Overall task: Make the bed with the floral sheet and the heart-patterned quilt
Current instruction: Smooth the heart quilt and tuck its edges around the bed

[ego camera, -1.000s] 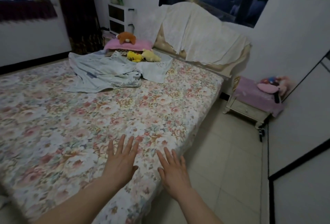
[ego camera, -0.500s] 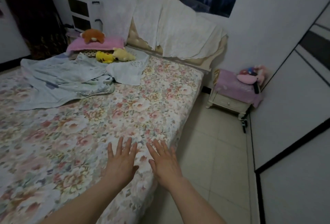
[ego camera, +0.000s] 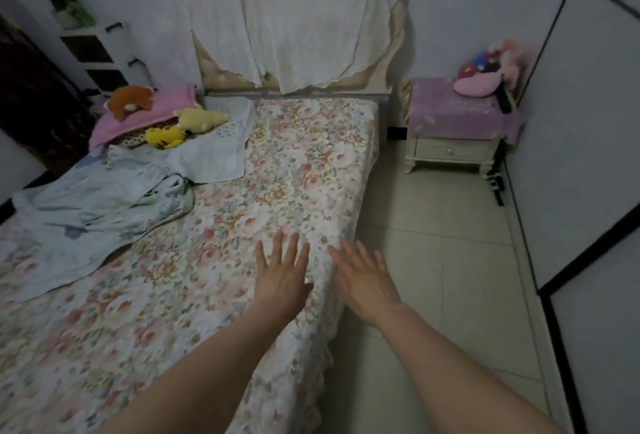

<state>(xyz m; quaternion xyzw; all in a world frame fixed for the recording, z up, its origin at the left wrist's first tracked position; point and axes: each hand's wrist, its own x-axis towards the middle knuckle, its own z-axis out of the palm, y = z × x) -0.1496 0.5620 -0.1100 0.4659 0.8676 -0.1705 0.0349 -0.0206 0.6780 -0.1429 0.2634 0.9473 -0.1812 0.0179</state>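
Note:
The floral sheet [ego camera: 291,170] covers the bed from the headboard down to the near edge and hangs over the right side. A crumpled pale blue quilt [ego camera: 100,205] lies bunched on the far left half of the bed; its pattern is too faint to read. My left hand [ego camera: 282,272] lies flat on the sheet near the bed's right edge, fingers straight and spread. My right hand [ego camera: 365,278] is beside it at the very edge, fingers straight, palm down on the sheet's fold-over.
A pink pillow [ego camera: 152,113] with an orange plush [ego camera: 130,101] and two yellow plush toys [ego camera: 183,125] sits at the head, left. A white cloth [ego camera: 287,28] drapes the headboard. A nightstand [ego camera: 453,132] with a purple cover stands right of the bed. Tiled floor [ego camera: 433,260] runs alongside.
My view has turned toward the headboard and the right side of the bed. Both hands have slid along the sheet's right edge toward the head, still flat.

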